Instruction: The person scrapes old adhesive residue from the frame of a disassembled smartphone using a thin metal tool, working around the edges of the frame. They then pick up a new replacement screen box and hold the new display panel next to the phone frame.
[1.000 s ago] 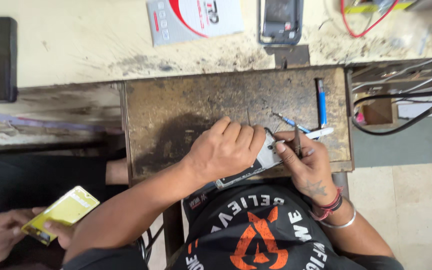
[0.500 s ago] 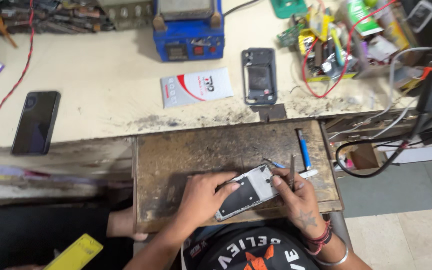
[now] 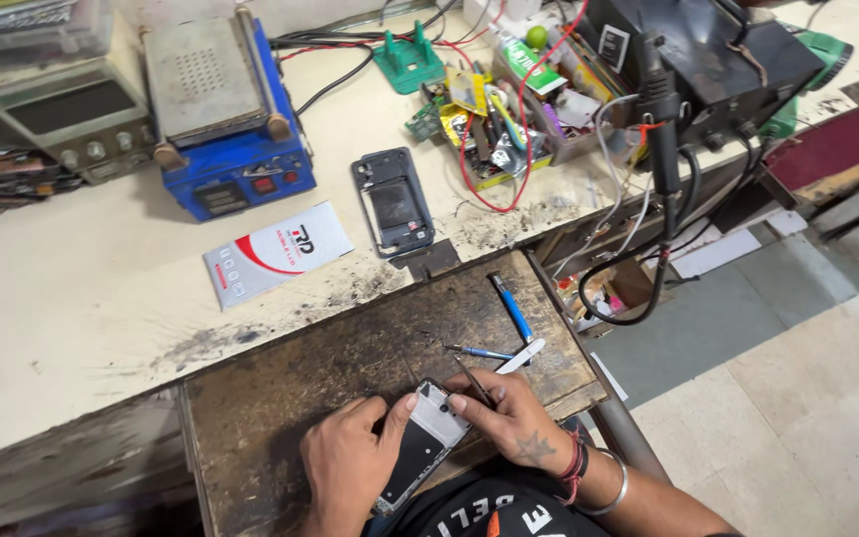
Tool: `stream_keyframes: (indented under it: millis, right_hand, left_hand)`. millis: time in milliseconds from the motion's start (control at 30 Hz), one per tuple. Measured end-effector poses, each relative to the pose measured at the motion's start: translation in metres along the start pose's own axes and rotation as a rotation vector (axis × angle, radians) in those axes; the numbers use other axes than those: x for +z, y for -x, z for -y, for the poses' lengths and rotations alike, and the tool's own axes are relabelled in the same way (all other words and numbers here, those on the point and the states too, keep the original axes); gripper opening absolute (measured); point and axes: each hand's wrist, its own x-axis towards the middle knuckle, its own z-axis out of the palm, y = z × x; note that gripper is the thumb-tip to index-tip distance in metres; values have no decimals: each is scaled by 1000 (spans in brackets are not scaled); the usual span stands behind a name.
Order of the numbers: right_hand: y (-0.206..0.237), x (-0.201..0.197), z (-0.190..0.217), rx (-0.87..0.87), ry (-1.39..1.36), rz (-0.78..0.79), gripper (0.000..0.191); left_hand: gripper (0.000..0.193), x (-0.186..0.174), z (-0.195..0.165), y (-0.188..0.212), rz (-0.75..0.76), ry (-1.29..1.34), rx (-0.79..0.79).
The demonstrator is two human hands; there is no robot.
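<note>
My left hand (image 3: 345,459) grips the side of an opened mobile phone (image 3: 420,446) that lies face down on a dark wooden pull-out board (image 3: 280,398). At the phone's top end, my right hand (image 3: 509,423) pinches a thin metal tool (image 3: 471,380) like tweezers. Just beyond the right hand lie a blue-handled screwdriver (image 3: 512,308), a smaller blue tool (image 3: 479,352) and a white plastic pry tool (image 3: 521,356).
A black phone frame (image 3: 393,202) and a white and red card (image 3: 275,254) lie on the cream bench (image 3: 101,288). Behind them are a blue heating machine (image 3: 226,109), a grey meter box (image 3: 52,114), tangled wires with small parts (image 3: 509,109) and a black unit (image 3: 708,50). Tiled floor (image 3: 797,398) at right.
The view has swung up and to the right, so more of the bench and the floor shows. Both hands stay on the phone, the right hand still holding the thin tool.
</note>
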Motion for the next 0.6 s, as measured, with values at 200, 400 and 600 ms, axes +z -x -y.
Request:
stream_keyframes:
  millis: [200,400,600]
  right_hand:
    - [4,-1,-7,-43,-111,103,28]
    - [10,-1,-24,12,-245,-1,29]
    - [-4,-12,-40,40,-452,-197,31]
  left_hand:
    - [44,10,-11,4,-34,10,28]
    - [23,33,13,14,42,72,-93]
    - [35,84,103,27,105,415,-281]
